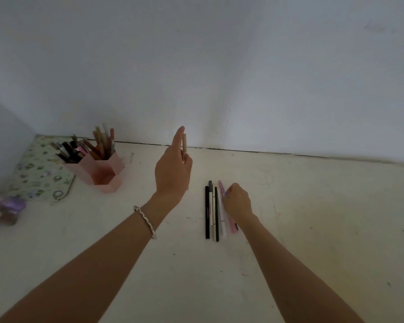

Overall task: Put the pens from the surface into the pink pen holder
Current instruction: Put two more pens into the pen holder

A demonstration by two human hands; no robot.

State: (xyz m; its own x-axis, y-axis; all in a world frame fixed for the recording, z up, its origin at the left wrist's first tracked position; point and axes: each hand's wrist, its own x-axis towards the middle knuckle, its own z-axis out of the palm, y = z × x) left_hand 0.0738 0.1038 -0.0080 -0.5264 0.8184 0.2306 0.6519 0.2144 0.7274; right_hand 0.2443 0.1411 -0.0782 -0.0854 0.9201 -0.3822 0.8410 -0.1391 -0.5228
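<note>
The pink pen holder (pixel 103 172) stands at the back left of the white surface, filled with several pens. My left hand (pixel 173 170) is raised above the surface to the right of the holder and grips a beige pen (pixel 184 144) upright. Several pens (pixel 212 212) lie side by side in a row on the surface: black, white, dark green and pink ones. My right hand (pixel 237 201) rests on the right side of that row, its fingers closed on a pink pen (pixel 222 190) that still lies on the surface.
A floral-patterned pad (pixel 36 173) lies behind and left of the holder. A purple and white soft object (pixel 4 209) sits at the left edge. The white wall (pixel 219 78) rises right behind the surface.
</note>
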